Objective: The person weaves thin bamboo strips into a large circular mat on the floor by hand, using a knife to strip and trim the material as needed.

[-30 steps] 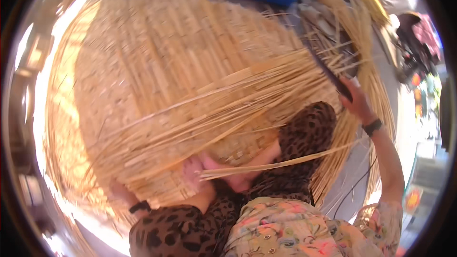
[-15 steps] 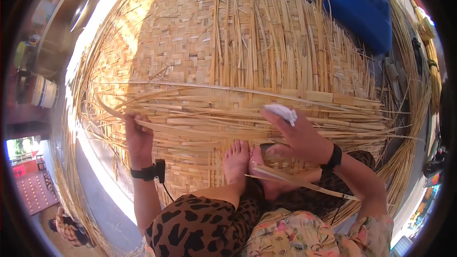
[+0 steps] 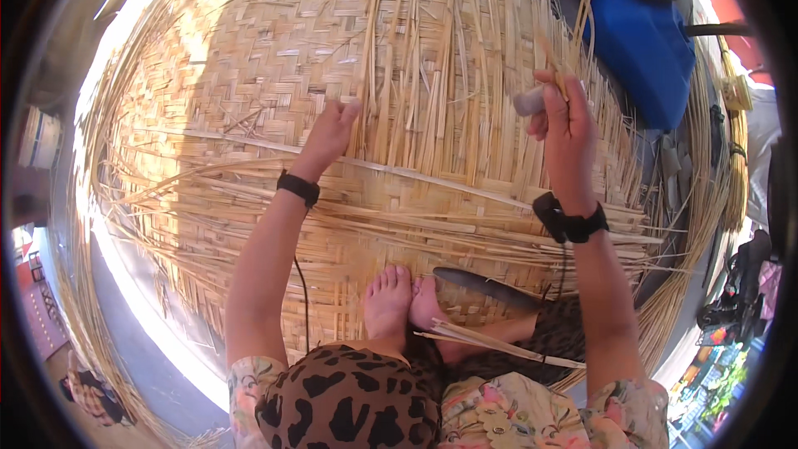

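A large woven mat of pale split reed [image 3: 266,50] fills the view, with loose strips [image 3: 449,199] lying along and across it. My left hand [image 3: 332,126] is closed low over the mat, left of the upright strips; what it holds is too hidden to make out. My right hand [image 3: 564,116], with a greyish wrap on one digit, is raised farther right, its fingers closed on a thin strip [image 3: 549,50] pointing away from me. A dark long blade [image 3: 480,283] lies on the mat beside my bare feet [image 3: 386,303], near a short bundle of pale strips [image 3: 499,341].
A blue plastic container [image 3: 640,58] sits at the upper right. Bundles of long strips [image 3: 706,183] curve along the right edge; dark objects [image 3: 744,283] lie beyond. A bucket [image 3: 41,137] is at the far left, and another person [image 3: 91,387] is at the lower left.
The blade, in my right hand a second ago, now lies by my feet. My left hand has moved up and inward from the left; my right hand has moved up from near my knee.
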A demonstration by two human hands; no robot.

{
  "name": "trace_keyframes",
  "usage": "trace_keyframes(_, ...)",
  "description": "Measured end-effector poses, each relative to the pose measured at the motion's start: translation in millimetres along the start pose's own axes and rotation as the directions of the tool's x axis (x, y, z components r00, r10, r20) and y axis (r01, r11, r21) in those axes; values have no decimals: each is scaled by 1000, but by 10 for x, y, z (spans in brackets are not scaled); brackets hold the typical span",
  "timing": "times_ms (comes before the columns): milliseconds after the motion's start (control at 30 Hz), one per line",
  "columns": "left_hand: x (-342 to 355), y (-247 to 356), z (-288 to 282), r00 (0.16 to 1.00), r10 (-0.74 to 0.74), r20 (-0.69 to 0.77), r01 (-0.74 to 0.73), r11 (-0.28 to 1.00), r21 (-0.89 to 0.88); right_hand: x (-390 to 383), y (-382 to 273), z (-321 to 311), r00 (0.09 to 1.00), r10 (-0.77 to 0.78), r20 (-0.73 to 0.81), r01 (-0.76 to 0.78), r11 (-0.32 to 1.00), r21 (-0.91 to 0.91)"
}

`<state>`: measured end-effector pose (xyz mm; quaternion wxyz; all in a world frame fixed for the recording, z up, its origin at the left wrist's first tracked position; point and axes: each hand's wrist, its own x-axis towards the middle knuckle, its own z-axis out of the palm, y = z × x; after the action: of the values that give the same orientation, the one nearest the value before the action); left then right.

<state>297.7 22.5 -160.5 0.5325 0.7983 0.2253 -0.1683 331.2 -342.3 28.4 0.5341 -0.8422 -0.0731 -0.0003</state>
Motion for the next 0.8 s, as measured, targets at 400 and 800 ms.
trace_keyframes(400,-179,225,-123,911,-156,382,224,964,-140,516,1139,1970,970,95,222,-102,995,19)
trace_keyframes(800,82,429,-101,959,31,280,191,662,-725,186,993,1685,820,397,411,-567,471,676)
